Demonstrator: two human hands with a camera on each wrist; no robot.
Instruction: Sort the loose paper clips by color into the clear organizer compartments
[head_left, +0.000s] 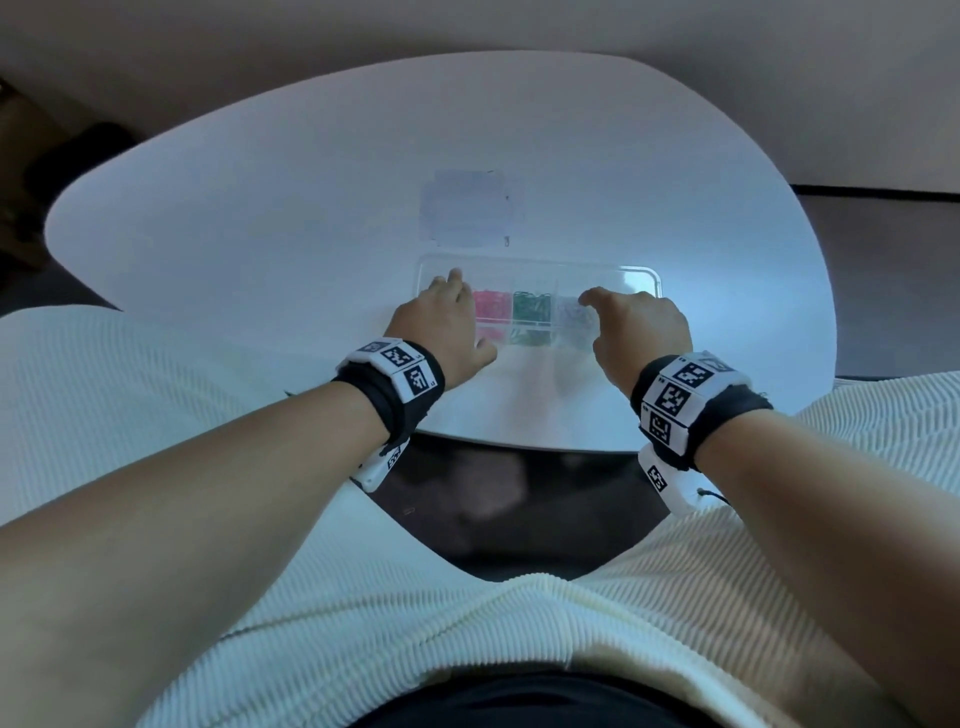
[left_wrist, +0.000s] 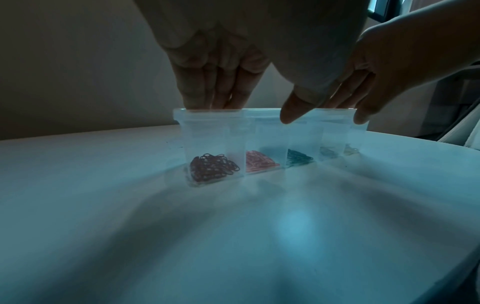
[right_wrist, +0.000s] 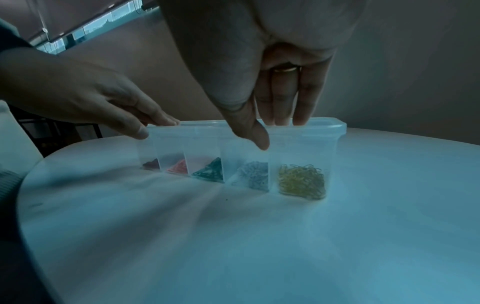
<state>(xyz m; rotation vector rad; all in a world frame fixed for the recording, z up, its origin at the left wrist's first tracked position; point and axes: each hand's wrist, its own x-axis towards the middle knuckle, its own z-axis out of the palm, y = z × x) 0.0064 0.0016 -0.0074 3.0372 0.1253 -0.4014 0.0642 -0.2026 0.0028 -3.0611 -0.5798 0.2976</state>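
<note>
The clear organizer (head_left: 641, 271) stands on its long edge on the white table (head_left: 260, 208). My left hand (head_left: 467, 312) holds its left end, with fingers (left_wrist: 207, 88) behind the top rim and the thumb in front. My right hand (head_left: 602, 318) holds the right part the same way, with fingers (right_wrist: 283, 98) behind the rim. The clips lie sorted at the bottom of the compartments: dark red clips (left_wrist: 213, 167), pink clips (left_wrist: 259, 163), green clips (right_wrist: 210, 170), grey clips (right_wrist: 253, 174) and yellow clips (right_wrist: 302, 181). One small loose clip (head_left: 506, 240) lies beyond the organizer.
A pale grey rectangular patch (head_left: 467, 208) lies on the table behind the organizer. The table's near edge (head_left: 519, 441) curves just below my wrists, with my lap in a cream garment under it. A dark floor lies past the table on both sides.
</note>
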